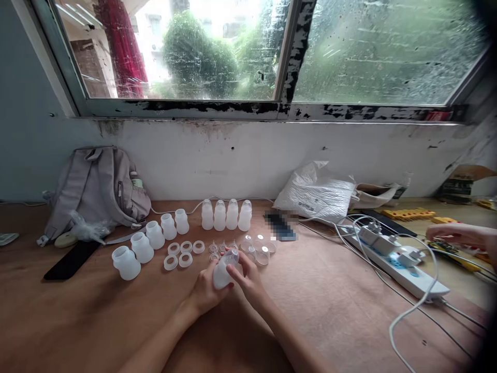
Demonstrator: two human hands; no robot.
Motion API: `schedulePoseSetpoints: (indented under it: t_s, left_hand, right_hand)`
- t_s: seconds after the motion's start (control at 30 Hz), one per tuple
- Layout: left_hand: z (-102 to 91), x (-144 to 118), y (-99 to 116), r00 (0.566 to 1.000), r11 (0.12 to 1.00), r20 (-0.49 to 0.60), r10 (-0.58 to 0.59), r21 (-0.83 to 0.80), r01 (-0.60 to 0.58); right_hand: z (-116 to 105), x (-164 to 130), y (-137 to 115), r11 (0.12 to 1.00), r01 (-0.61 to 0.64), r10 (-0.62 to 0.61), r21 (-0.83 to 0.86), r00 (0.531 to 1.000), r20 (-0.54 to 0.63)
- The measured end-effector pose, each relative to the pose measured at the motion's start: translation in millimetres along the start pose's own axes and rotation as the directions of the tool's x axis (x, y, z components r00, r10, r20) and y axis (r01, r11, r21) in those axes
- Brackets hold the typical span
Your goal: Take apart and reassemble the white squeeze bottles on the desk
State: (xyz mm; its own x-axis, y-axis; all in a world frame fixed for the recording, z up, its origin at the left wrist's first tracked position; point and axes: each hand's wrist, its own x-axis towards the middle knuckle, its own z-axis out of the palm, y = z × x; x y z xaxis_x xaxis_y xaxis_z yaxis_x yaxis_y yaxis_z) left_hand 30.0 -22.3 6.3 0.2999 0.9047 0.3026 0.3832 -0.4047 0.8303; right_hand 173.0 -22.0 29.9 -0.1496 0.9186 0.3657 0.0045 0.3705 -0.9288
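Note:
A frosted baby bottle [222, 275] with a clear cap tilts between my two hands above the table. My left hand [206, 290] is wrapped round its body, and my right hand [248, 277] grips it near the capped end. Just beyond my hands lie small clear nipples [222, 246], and to their right several clear caps [262, 255]. White collar rings [186, 260] lie flat to the left. A slanting row of open bottle bodies [142, 247] stands farther left. Several capped bottles [219, 215] stand in a row at the back.
A grey backpack [97, 186] leans on the wall at left, with a black flat object [72, 260] before it. At right are a silver plastic package [316, 191], a blurred-out phone [282, 227] and a power strip [404, 269] with loose cables. Another person's hand [458, 233] reaches in at far right.

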Motion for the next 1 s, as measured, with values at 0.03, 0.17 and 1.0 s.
schedulePoseSetpoints:
  t_s: [0.03,0.17,1.0]
  left_hand:
    - [0.7,1.1,2.2,0.999,0.996,0.037,-0.031,-0.082,0.034]
    - [0.1,4.8,11.0,0.940,0.823,0.305,-0.156,-0.486,0.294]
    - [-1.2,-1.2,6.8,0.911,0.424,0.209,-0.355,-0.833,0.355]
  right_hand:
    - [0.3,0.6,-0.6,0.997,-0.046,0.046,0.062,0.999,-0.009]
    - [0.2,4.8,-3.0,0.944,-0.143,0.157,0.297,0.987,-0.025]
    - [-100.0,32.6,46.3,0.638,-0.718,0.309,-0.279,0.570,-0.761]
